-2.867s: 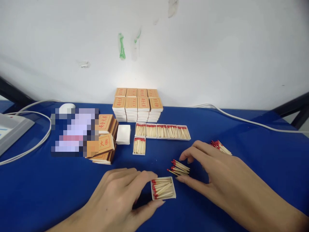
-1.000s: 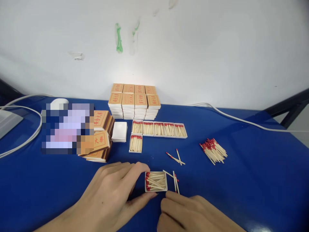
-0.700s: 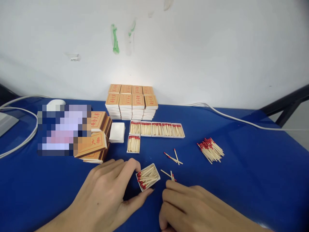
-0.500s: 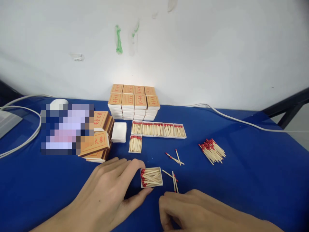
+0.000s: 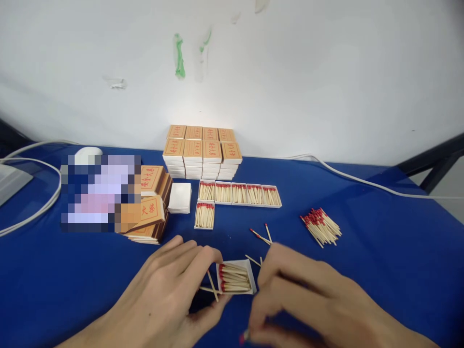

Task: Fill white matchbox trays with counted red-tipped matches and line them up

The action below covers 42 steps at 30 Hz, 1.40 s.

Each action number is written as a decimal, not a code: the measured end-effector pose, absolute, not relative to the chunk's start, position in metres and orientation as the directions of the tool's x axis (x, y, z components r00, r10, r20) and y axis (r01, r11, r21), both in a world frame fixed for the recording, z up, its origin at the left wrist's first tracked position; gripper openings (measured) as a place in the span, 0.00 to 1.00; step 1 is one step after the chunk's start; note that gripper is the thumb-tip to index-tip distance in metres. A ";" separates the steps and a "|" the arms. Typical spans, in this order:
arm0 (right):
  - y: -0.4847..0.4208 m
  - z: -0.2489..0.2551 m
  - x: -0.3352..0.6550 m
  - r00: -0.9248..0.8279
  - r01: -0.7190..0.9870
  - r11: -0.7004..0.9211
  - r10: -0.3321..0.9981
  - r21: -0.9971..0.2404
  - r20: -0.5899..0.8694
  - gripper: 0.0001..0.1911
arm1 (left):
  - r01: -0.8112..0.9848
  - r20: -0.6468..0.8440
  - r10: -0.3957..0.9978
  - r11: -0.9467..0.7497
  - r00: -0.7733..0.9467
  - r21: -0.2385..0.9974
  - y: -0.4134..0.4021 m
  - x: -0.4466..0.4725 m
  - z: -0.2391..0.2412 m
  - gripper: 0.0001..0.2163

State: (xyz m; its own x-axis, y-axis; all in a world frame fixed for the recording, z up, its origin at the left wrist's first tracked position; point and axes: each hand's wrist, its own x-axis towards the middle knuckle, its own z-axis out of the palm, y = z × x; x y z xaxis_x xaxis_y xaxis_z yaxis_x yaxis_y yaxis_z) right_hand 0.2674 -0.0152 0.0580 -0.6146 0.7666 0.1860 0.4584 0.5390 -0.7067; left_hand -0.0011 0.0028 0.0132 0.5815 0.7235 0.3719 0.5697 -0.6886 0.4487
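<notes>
A small white tray of red-tipped matches [image 5: 235, 278] lies on the blue table near the front edge. My left hand [image 5: 170, 295] rests beside it, forefinger and thumb closed on the tray's left end. Two loose matches [image 5: 211, 286] lie crossed between those fingers and the tray. My right hand [image 5: 308, 302] hovers curled just right of the tray, fingers pinched together. A red match head [image 5: 242, 338] shows at its fingertips. It covers the loose matches beside the tray. Two more matches [image 5: 263, 234] lie further back.
A loose pile of matches [image 5: 321, 225] lies to the right. Behind are a row of filled trays [image 5: 239, 193], one single filled tray [image 5: 205, 215], stacked matchboxes [image 5: 201, 152], empty white trays [image 5: 180, 197] and orange sleeves [image 5: 152, 203]. A cable [image 5: 355, 179] runs along the back right.
My right hand moved forward and up over the loose matches right of the tray and pinched shut. Two matches now lie on the tray's left side. The tray shifted slightly right.
</notes>
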 end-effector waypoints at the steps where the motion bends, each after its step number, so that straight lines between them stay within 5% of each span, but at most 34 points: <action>1: -0.015 0.055 0.266 -0.568 0.531 0.525 0.803 -0.665 0.180 0.04 | 0.569 0.369 0.723 -0.689 0.583 0.450 0.003 -0.001 0.014 0.05; 8: -0.010 0.039 0.255 -0.535 0.671 0.601 0.798 -0.435 0.277 0.09 | 0.538 0.351 0.712 -0.695 0.608 0.477 0.005 0.000 0.011 0.08; 12: -0.010 0.035 0.250 -0.568 0.702 0.629 0.778 -0.335 0.269 0.13 | 0.549 0.311 0.727 -0.674 0.613 0.493 0.005 -0.004 0.013 0.21; 16: -0.010 0.038 0.253 -0.536 0.722 0.575 0.816 -0.385 0.216 0.10 | 0.569 0.215 0.731 -0.651 0.647 0.502 0.007 -0.014 0.017 0.24; 21: -0.007 0.042 0.261 -0.496 0.698 0.531 0.842 -0.480 0.211 0.07 | 0.512 0.132 0.684 -0.646 0.718 0.567 0.012 -0.021 0.022 0.04; 25: -0.004 0.042 0.265 -0.480 0.690 0.526 0.847 -0.497 0.229 0.09 | 0.494 0.152 0.672 -0.660 0.725 0.566 0.013 -0.019 0.024 0.17; 32: -0.002 0.040 0.266 -0.433 0.715 0.479 0.875 -0.510 0.215 0.09 | 0.534 0.313 0.585 -0.811 0.748 0.239 0.007 -0.021 0.021 0.27; 38: 0.002 0.038 0.267 -0.371 0.719 0.441 0.897 -0.537 0.240 0.07 | 0.538 0.314 0.695 -0.708 0.647 0.458 0.010 -0.007 0.036 0.19; 42: 0.006 0.040 0.270 -0.349 0.721 0.437 0.899 -0.537 0.264 0.07 | 0.540 0.278 0.675 -0.724 0.683 0.429 0.008 0.017 0.038 0.16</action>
